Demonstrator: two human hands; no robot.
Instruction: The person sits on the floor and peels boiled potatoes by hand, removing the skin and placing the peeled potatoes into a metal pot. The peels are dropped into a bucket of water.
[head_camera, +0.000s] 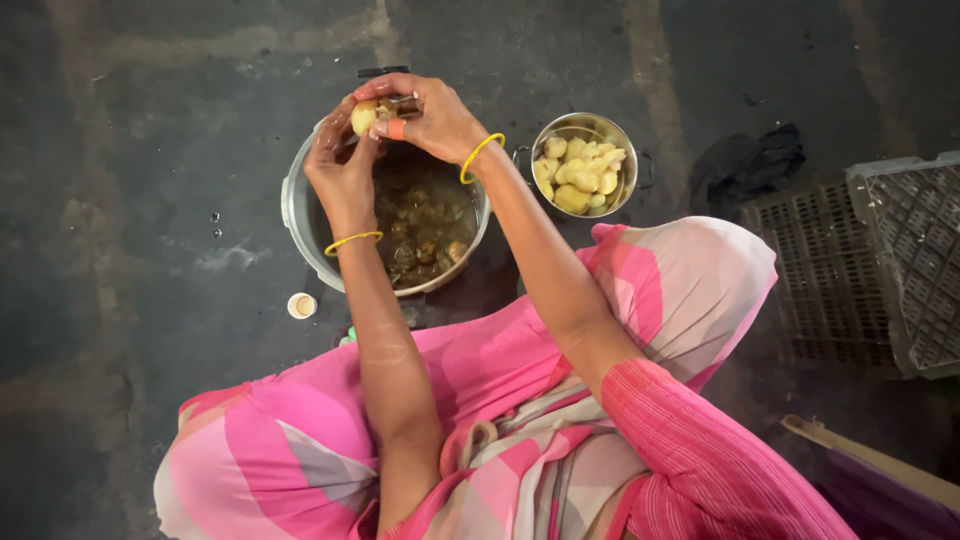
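Nearest to us, our lap in pink and cream cloth (500, 440) fills the lower frame, cut off by the bottom edge, and it hides the near part of the floor (120, 200). At the far right a grey plastic crate (880, 260) runs out of view, and a dark crumpled cloth (745, 165) beside it is hard to make out. A small round cap (301, 305) lies on the floor just left of the big metal pot (296, 205), whose murky contents we cannot identify clearly. Over the pot's far rim, our left hand (340, 165) curls its fingers up against a pale potato (364, 116), and our right hand (425, 115) closes over it from above, fingers bent and pinching; part of the potato is hidden under them. Right of the pot stands a smaller steel bowl (628, 150) of peeled potato pieces (580, 165).
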